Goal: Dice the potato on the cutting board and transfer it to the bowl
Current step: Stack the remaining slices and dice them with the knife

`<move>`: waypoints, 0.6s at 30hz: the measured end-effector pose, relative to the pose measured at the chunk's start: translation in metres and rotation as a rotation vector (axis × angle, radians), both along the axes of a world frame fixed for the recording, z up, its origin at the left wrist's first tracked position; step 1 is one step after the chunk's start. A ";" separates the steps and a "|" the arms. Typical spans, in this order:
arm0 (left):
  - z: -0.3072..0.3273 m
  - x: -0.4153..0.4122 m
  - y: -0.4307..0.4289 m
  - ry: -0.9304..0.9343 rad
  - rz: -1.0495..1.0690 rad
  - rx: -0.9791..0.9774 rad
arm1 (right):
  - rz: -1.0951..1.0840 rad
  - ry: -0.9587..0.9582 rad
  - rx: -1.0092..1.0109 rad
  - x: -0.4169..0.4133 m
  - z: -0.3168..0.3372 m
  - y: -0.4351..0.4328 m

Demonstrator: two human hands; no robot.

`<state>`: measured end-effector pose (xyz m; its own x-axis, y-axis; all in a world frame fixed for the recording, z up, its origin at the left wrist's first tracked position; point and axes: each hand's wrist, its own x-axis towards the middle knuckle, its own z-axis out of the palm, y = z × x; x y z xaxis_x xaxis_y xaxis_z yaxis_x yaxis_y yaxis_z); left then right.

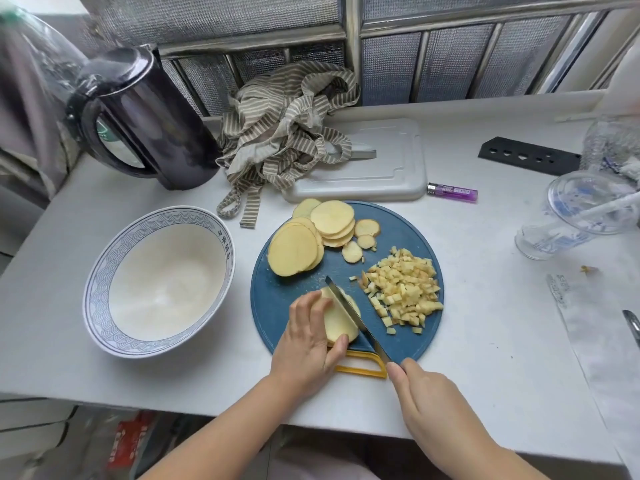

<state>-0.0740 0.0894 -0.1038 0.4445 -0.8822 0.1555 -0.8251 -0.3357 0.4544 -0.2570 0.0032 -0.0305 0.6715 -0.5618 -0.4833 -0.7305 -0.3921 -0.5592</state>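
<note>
On the round blue cutting board point(408, 233) lies a small stack of potato slices point(341, 322), pinned down by my left hand point(311, 341). My right hand point(427, 393) grips a knife point(349, 310) whose blade rests across that stack. A heap of diced potato point(403, 287) sits on the board's right side. More round potato slices point(311, 240) are fanned out at the board's far left. The white bowl point(104, 271) with a blue patterned rim stands left of the board and holds nothing.
A black kettle point(149, 123) stands at the back left, a striped cloth point(284, 133) and a white board point(388, 168) behind the cutting board. A purple lighter point(452, 192), a clear plastic cup point(575, 216) and a black strip point(528, 155) lie to the right.
</note>
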 end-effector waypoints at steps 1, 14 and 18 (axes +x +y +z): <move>0.000 0.000 0.000 -0.001 0.002 0.000 | 0.007 0.014 -0.007 0.000 0.001 0.003; -0.006 0.001 0.000 -0.048 -0.003 0.002 | 0.169 0.122 -0.173 0.005 0.009 0.011; -0.006 0.000 -0.001 -0.066 -0.003 0.013 | 0.225 0.181 -0.185 0.003 0.002 0.010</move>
